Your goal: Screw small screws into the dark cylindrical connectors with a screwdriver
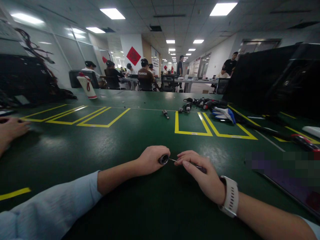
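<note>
My left hand (153, 160) is closed around a dark cylindrical part (163, 159), whose round ringed end faces me. In my right hand (200, 170) is a small screwdriver (173, 160) with a thin metal shaft and a dark handle, mostly hidden by the fingers and palm. The shaft points left towards the cylinder; whether its tip touches the part cannot be made out. Both hands are low over the green table (120, 206). Beyond them lies a small dark metal piece with a narrow tip (165, 114).
Cables and dark parts (197, 104) lie at the back right beside a blue-and-white glove (223, 115). A white cup (87, 86) stands back left. Another person's hand (12, 130) rests at the left edge. Yellow tape (193, 133) marks the table. A dark flat device (287, 186) lies right.
</note>
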{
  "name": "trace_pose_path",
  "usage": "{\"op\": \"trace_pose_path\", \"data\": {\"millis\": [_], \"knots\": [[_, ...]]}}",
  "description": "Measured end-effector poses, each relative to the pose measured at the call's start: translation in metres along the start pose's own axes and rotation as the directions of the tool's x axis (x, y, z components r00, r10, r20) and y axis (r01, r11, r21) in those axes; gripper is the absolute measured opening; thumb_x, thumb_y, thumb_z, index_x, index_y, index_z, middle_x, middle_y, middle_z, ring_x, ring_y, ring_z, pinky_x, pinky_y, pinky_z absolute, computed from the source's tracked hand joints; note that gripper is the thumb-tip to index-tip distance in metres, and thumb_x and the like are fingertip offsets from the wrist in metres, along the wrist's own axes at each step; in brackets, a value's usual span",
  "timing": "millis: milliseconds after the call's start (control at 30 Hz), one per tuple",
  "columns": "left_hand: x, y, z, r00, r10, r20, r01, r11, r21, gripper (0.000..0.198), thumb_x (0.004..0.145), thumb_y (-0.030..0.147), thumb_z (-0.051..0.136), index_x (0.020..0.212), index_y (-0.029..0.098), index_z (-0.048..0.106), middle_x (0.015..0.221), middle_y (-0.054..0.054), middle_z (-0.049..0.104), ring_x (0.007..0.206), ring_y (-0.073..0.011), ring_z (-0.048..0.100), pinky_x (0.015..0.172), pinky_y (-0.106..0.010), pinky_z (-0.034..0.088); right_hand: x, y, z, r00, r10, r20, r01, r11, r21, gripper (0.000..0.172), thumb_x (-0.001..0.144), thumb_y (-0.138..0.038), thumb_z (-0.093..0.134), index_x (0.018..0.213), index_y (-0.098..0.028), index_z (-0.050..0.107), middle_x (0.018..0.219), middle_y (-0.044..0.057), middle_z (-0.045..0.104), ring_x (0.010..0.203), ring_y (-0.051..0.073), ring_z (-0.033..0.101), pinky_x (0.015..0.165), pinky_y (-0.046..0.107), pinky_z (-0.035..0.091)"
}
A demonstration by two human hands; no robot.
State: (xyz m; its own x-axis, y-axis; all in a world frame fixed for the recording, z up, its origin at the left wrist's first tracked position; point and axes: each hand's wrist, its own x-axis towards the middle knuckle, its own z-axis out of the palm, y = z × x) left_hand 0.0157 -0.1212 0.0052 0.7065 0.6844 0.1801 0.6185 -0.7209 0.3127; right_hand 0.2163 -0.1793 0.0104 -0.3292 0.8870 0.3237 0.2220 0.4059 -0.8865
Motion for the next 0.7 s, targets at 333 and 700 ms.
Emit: {"op": "trace_pose_path", "data": {"millis": [333, 700], "knots": [[-0.002, 0.000, -0.002, 0.996, 0.077, 0.047, -0.074, 0.996, -0.050, 0.009, 0.072, 0.007, 0.050, 0.075, 0.016, 0.051, 0.072, 0.002, 0.053, 0.068, -0.0113, 0.050, 0.060, -0.021, 0.035, 0.007, 0.007, -0.003, 0.967, 0.246, 0.060, -0.250, 0.891, 0.378, 0.025, 0.083, -0.026, 0.046, 0.079, -0.017, 0.068, 0.083, 0.006, 0.069, 0.092, 0.022, 0.059, 0.090, 0.042, 0.037], [-0.001, -0.001, -0.001, 1.000, 0.020, 0.023, -0.018, 0.996, -0.085, 0.005, 0.072, 0.011, 0.051, 0.074, 0.016, 0.052, 0.071, 0.002, 0.053, 0.065, -0.0109, 0.050, 0.057, -0.021, 0.035, 0.000, 0.002, -0.002, 0.994, 0.106, -0.003, -0.104, 0.980, 0.169, 0.023, 0.085, -0.028, 0.047, 0.083, -0.019, 0.068, 0.090, 0.005, 0.066, 0.091, 0.020, 0.058, 0.085, 0.038, 0.040]]}}
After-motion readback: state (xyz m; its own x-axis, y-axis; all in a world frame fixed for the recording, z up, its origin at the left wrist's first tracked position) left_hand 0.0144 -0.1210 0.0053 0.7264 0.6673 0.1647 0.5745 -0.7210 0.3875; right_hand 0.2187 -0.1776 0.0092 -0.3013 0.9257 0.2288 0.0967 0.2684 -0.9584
